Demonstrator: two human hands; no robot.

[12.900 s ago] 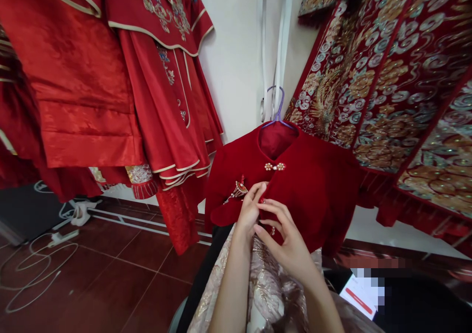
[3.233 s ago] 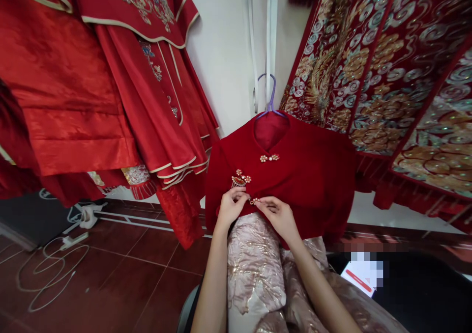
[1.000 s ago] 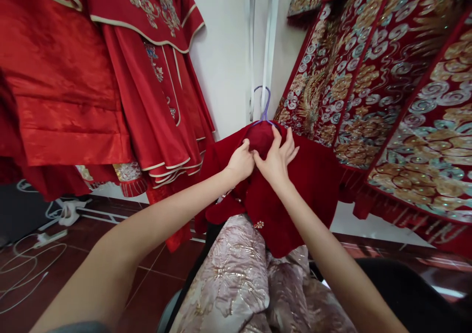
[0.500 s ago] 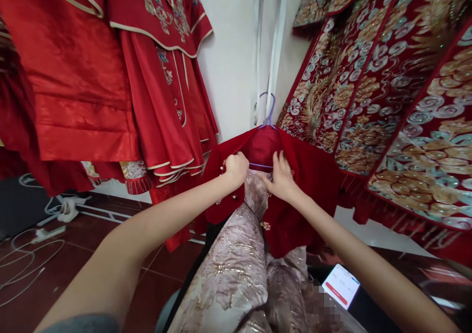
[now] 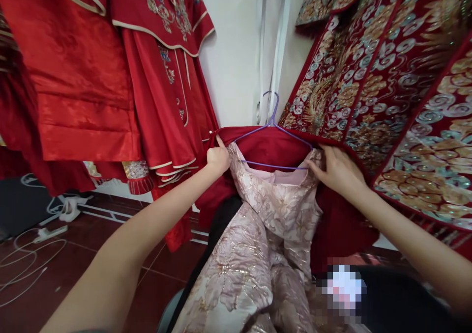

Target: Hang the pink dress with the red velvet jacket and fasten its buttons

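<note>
A dark red velvet jacket (image 5: pixel 273 149) hangs open on a purple wire hanger (image 5: pixel 273 122) in front of me. My left hand (image 5: pixel 217 158) is closed on the jacket's left front edge and holds it out to the left. My right hand (image 5: pixel 337 171) grips the right front edge and holds it out to the right. Between the spread flaps shows a pale pink brocade dress (image 5: pixel 273 210) with gold flower patterns, on the same hanger and trailing down toward me.
Red satin garments (image 5: pixel 110 77) with cream trim hang at the left. Heavily embroidered red and gold robes (image 5: pixel 387 77) hang at the right. White straps (image 5: pixel 273 43) run down the white wall. White cables (image 5: pixel 33 254) and a plug strip lie on the dark red tile floor.
The jacket was fastened at first; my hands worked its front clasps, moved up to the collar, then pulled the two fronts apart. Now it is spread wide, baring the pink dress.
</note>
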